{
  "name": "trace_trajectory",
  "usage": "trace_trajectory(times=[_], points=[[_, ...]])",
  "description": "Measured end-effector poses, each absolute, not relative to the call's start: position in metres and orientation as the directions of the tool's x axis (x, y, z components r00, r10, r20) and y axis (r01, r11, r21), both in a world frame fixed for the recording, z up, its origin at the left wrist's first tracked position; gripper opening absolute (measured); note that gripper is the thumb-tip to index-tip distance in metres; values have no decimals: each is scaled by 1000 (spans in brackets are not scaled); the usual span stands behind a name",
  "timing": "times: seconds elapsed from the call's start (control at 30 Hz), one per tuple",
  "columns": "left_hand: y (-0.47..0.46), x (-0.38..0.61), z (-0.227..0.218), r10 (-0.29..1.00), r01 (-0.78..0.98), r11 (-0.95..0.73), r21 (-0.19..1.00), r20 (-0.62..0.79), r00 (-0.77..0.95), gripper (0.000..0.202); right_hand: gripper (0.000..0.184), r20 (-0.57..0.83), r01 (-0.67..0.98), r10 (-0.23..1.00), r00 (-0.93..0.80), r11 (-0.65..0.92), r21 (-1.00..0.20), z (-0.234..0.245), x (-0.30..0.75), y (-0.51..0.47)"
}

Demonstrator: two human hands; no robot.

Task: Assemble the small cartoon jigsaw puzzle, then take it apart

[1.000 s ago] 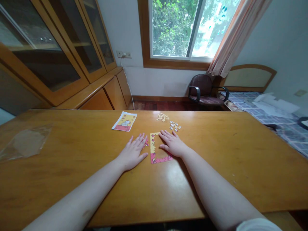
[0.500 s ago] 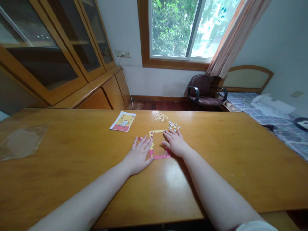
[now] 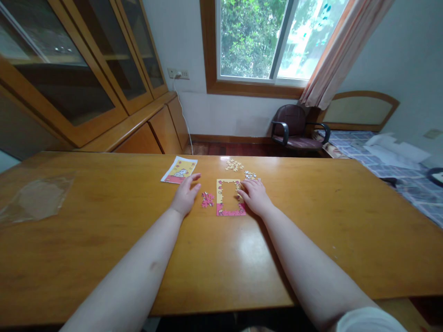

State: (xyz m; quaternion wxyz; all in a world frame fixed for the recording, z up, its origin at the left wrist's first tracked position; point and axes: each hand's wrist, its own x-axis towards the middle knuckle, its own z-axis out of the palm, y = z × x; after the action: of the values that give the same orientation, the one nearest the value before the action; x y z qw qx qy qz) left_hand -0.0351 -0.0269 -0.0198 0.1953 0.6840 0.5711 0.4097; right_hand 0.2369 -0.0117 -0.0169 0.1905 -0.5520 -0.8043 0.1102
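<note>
A jigsaw puzzle border (image 3: 230, 213), yellow above and pink below, lies flat on the wooden table with bare wood inside it. At its right side rests my right hand (image 3: 255, 196), fingers stretched out and touching the edge. My left hand (image 3: 186, 195) is open, fingers apart, left of a small heap of pink puzzle pieces (image 3: 207, 199) and close to the lower right corner of the picture card (image 3: 180, 169). Yellow pieces (image 3: 234, 165) lie beyond the border, and white-patterned pieces (image 3: 251, 175) lie just past my right fingers, partly hidden.
On the table's left lies a clear plastic bag (image 3: 38, 198). A glass-doored cabinet (image 3: 114, 106) stands along the left. Beyond the table's far edge are an office chair (image 3: 293, 127) and a bed (image 3: 367, 147) under a window.
My left hand has lifted off the border's left side and moved left toward the picture card, uncovering the pink pieces. My right hand stays at the border's right side.
</note>
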Motion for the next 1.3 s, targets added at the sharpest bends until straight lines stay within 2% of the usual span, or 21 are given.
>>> trace_trajectory(times=[0.07,0.13,0.3,0.47,0.67,0.8,0.9,1.3], points=[[-24,-48,-19,958,507,-180,843,267,-105,44,37,226,834,923,-313,381,-399,-16,237,-12],[-26,-56,-14,968,531,-122,839,219,-123,37,34,241,826,917,-317,392,-406,-16,237,-12],[-41,-53,2,963,785,-265,559,195,187,29,32,236,810,908,-347,417,-412,-15,237,-15],[-41,-41,1,934,800,-357,482,160,321,26,31,230,795,897,-377,441,-416,-13,236,-18],[-37,-44,-4,931,841,-365,400,159,329,36,31,259,771,885,-387,465,-436,-12,236,-19],[-44,-42,4,886,796,-464,389,209,415,32,31,267,764,884,-385,467,-445,-11,236,-20],[-49,-38,10,856,777,-516,360,178,485,28,32,276,758,880,-385,473,-449,-11,236,-19],[-51,-41,18,855,738,-484,470,76,513,19,32,281,749,880,-383,474,-463,-13,237,-18]])
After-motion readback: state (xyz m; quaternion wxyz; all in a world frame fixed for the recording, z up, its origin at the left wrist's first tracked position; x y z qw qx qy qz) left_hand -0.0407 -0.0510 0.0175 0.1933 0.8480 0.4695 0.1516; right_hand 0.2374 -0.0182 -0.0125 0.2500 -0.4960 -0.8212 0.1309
